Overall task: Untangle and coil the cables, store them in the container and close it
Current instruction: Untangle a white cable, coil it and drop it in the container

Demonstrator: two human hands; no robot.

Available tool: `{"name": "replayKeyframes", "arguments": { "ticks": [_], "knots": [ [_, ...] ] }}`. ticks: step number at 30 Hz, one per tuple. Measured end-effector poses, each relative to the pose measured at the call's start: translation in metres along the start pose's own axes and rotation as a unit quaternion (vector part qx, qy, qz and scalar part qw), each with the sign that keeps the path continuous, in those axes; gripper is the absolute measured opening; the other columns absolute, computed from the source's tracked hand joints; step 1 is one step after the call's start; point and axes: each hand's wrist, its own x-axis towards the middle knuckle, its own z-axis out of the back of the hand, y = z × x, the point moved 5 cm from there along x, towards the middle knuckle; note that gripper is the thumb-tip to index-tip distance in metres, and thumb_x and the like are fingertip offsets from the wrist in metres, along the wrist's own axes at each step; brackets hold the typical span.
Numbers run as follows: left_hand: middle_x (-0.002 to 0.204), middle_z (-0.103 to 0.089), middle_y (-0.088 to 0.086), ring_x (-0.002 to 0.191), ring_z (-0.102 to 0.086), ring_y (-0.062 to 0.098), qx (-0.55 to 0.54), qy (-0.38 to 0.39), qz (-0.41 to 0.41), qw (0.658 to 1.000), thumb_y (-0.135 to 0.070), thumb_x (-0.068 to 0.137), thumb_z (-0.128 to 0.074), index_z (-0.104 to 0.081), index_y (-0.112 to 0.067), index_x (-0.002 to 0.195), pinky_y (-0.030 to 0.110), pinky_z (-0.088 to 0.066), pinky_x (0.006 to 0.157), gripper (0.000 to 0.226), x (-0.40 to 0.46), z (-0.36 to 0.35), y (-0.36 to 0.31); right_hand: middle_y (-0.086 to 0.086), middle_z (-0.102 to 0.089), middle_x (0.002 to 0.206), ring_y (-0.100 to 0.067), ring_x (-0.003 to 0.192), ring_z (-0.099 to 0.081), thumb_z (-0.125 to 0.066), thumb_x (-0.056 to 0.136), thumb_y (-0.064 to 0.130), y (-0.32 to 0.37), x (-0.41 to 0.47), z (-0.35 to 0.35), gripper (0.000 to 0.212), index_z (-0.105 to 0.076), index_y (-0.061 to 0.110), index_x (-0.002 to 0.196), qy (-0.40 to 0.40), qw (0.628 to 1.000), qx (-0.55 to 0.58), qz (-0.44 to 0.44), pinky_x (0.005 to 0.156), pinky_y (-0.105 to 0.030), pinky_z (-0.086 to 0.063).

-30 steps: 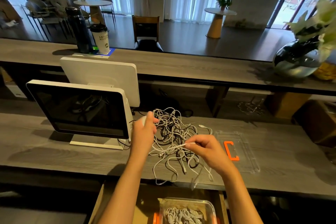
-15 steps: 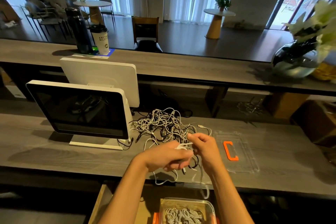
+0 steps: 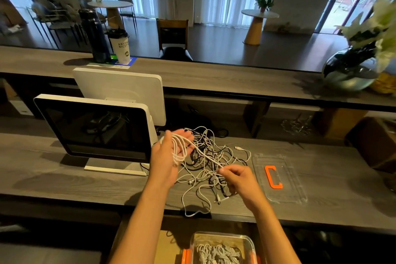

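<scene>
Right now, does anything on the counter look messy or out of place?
Yes. The tangled cables lie in a heap on the counter, and one white cable end reaches the front edge. The container lid lies apart from the container below.

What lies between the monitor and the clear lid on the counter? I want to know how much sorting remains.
In the head view, the tangled cables lie between the monitor and the clear lid.
</scene>
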Motion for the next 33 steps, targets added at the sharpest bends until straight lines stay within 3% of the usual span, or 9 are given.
{"name": "replayKeyframes", "arguments": {
  "ticks": [3, 7, 10, 13, 19, 24, 26, 29, 33],
  "knots": [
    [0.065, -0.062, 0.005, 0.058, -0.063, 0.016, -0.103, -0.018, 0.002, 0.994, -0.033, 0.107, -0.037, -0.060, -0.007, 0.090, 0.031, -0.055, 0.062, 0.039, 0.000, -0.001, -0.006, 0.003, -0.049, 0.054, -0.010, 0.050, -0.037, -0.066, 0.093, 0.016, 0.005, -0.001, -0.001, 0.015, -0.076, 0.010, 0.083, 0.007, 1.000, -0.001, 0.015, 0.045, -0.020, -0.031],
    [0.060, -0.049, 0.002, 0.048, -0.041, 0.010, 0.163, -0.079, -0.077, 0.981, -0.035, 0.105, -0.044, -0.059, -0.010, 0.080, 0.023, -0.034, 0.044, 0.038, -0.004, 0.007, -0.009, 0.005, -0.060, 0.061, -0.007, 0.056, -0.046, -0.068, 0.091, 0.013, 0.019, -0.005, -0.010, 0.012, -0.078, 0.014, 0.086, 0.080, 0.994, -0.047, 0.059, 0.052, -0.018, -0.039],
    [0.068, -0.062, 0.019, 0.059, -0.054, 0.024, 0.474, -0.065, -0.114, 0.871, -0.049, 0.099, -0.048, -0.064, 0.001, 0.080, 0.031, -0.038, 0.057, 0.056, -0.003, 0.002, -0.008, 0.004, -0.063, 0.063, -0.009, 0.057, -0.049, -0.069, 0.090, 0.011, 0.032, -0.009, -0.014, 0.012, -0.079, 0.017, 0.087, 0.104, 0.990, -0.050, 0.086, 0.053, -0.019, -0.041],
    [0.068, -0.065, 0.014, 0.066, -0.062, 0.027, 0.585, 0.032, -0.056, 0.809, -0.064, 0.095, -0.038, -0.069, 0.001, 0.082, 0.032, -0.044, 0.065, 0.073, -0.006, -0.012, 0.008, -0.005, -0.065, 0.066, -0.016, 0.058, -0.048, -0.069, 0.090, 0.012, 0.044, -0.008, -0.013, 0.013, -0.080, 0.018, 0.088, 0.068, 0.989, -0.037, 0.122, 0.054, -0.023, -0.040],
    [0.057, -0.055, -0.007, 0.047, -0.040, 0.005, 0.483, 0.284, 0.172, 0.810, -0.082, 0.082, -0.019, -0.065, -0.012, 0.086, 0.020, -0.029, 0.048, 0.084, -0.036, -0.029, 0.039, -0.011, -0.072, 0.071, -0.018, 0.061, -0.056, -0.075, 0.085, 0.018, 0.048, -0.005, -0.008, 0.006, -0.080, 0.015, 0.083, -0.018, 0.988, -0.028, 0.149, 0.059, -0.030, -0.045],
    [0.060, -0.050, -0.004, 0.047, -0.038, 0.005, 0.396, 0.440, 0.155, 0.791, -0.048, 0.098, -0.052, -0.061, -0.017, 0.076, 0.015, -0.027, 0.043, 0.039, -0.046, -0.036, 0.037, -0.021, -0.066, 0.067, -0.024, 0.060, -0.051, -0.077, 0.073, 0.036, 0.043, -0.003, 0.000, 0.021, -0.078, 0.015, 0.073, -0.047, 0.989, -0.006, 0.138, 0.057, -0.034, -0.041],
    [0.059, -0.051, -0.005, 0.045, -0.039, 0.005, 0.370, 0.395, 0.120, 0.832, -0.042, 0.101, -0.051, -0.062, -0.016, 0.078, 0.015, -0.030, 0.041, 0.036, -0.039, -0.034, 0.031, -0.016, -0.065, 0.063, -0.020, 0.059, -0.050, -0.076, 0.076, 0.031, 0.041, -0.001, 0.003, 0.020, -0.077, 0.011, 0.072, -0.049, 0.990, 0.000, 0.132, 0.057, -0.028, -0.041],
    [0.059, -0.056, 0.001, 0.045, -0.046, 0.011, 0.367, 0.219, 0.057, 0.902, -0.044, 0.102, -0.046, -0.065, -0.010, 0.083, 0.021, -0.038, 0.042, 0.043, -0.021, -0.025, 0.017, -0.007, -0.061, 0.062, -0.017, 0.060, -0.049, -0.073, 0.085, 0.022, 0.029, 0.003, 0.009, 0.019, -0.076, 0.008, 0.072, -0.067, 0.993, 0.004, 0.100, 0.058, -0.024, -0.041],
    [0.071, -0.068, 0.015, 0.053, -0.065, 0.020, 0.312, 0.021, 0.021, 0.950, -0.031, 0.107, -0.042, -0.065, 0.000, 0.094, 0.027, -0.055, 0.048, 0.041, -0.007, -0.011, 0.009, -0.001, -0.056, 0.056, -0.015, 0.055, -0.047, -0.069, 0.090, 0.016, 0.016, 0.004, 0.007, 0.018, -0.079, 0.013, 0.075, -0.056, 0.997, 0.001, 0.061, 0.054, -0.026, -0.043]
  ]
}}
